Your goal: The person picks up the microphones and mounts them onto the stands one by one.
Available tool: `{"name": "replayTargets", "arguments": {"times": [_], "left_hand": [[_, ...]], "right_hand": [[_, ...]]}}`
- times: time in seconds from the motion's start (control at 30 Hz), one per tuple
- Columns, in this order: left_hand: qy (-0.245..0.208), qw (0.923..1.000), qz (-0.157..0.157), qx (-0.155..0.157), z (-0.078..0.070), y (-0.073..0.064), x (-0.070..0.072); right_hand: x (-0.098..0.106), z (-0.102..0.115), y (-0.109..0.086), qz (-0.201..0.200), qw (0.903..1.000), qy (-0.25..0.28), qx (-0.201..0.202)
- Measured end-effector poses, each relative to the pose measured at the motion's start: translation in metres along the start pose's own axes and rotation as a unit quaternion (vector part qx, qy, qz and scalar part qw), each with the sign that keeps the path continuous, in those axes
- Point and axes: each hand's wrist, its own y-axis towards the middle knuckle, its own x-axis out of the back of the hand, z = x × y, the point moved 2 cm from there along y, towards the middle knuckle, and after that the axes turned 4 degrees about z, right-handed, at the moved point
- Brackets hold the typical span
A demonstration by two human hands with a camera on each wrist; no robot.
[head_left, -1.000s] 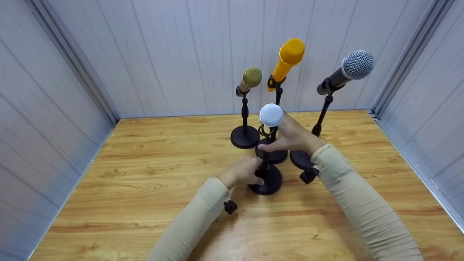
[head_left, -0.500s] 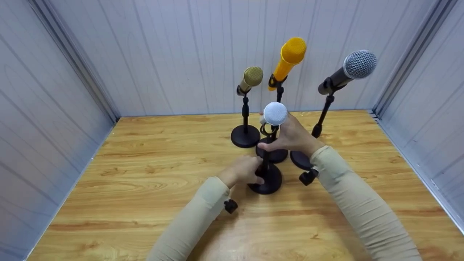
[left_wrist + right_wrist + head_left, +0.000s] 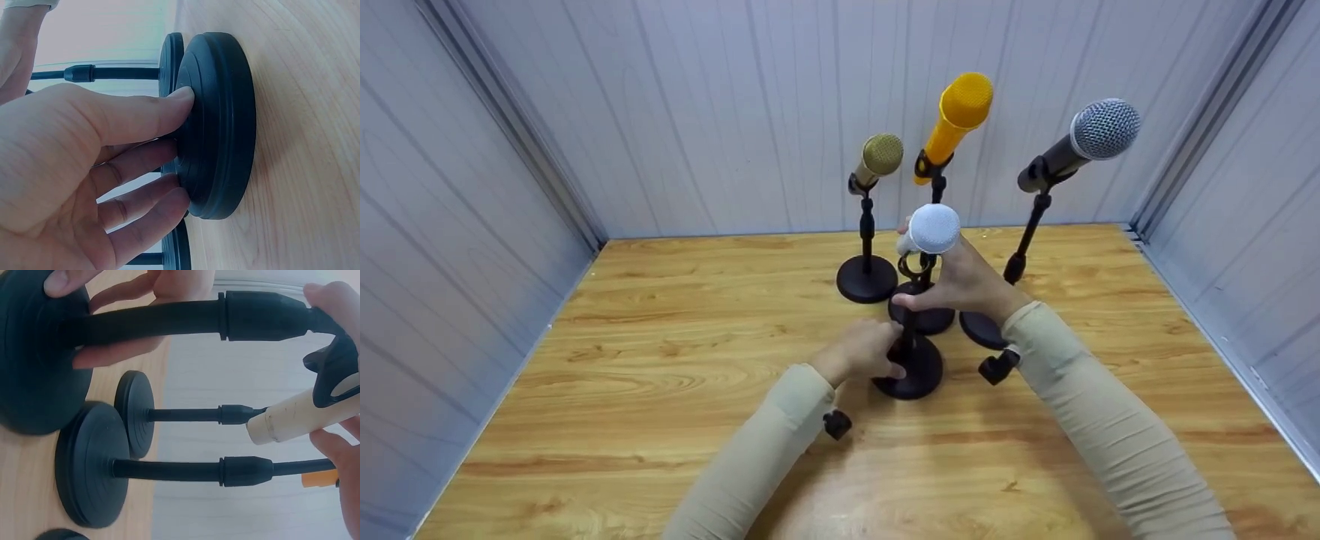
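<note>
A white microphone [image 3: 934, 229] sits in the clip of a black desk stand [image 3: 921, 373], the nearest of the group. My right hand [image 3: 964, 281] holds the microphone, its thumb lower at the stand's neck. The right wrist view shows the microphone's pale tail end [image 3: 287, 422] sticking out past the black clip [image 3: 332, 374]. Low down, my left hand [image 3: 859, 351] grips the stand around the foot of its pole. In the left wrist view its thumb and fingertips press on the round base [image 3: 222, 124], which stands on the wooden table.
Close behind stand a gold microphone [image 3: 883, 155], a yellow one [image 3: 966, 101] and a dark one with a silver grille [image 3: 1105, 129], each on a black stand. Panelled walls [image 3: 720, 120] enclose the table [image 3: 660, 337] at the back and both sides.
The white microphone's head has shifted slightly right and up in the head view, showing more of its body. My left hand and the stand base stay in place.
</note>
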Motion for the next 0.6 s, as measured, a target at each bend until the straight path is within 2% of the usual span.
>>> {"name": "replayTargets", "arguments": {"times": [0.43,0.6], "left_hand": [[-0.004,1.0000,0.008,0.001,-0.004,-0.002,0.001],[0.004,1.0000,0.003,-0.002,-0.004,-0.002,0.000]], "right_hand": [[-0.002,0.004,-0.002,-0.002,0.9998,0.020,-0.002],[-0.005,-0.013,-0.007,0.007,0.9994,0.030,-0.016]]}}
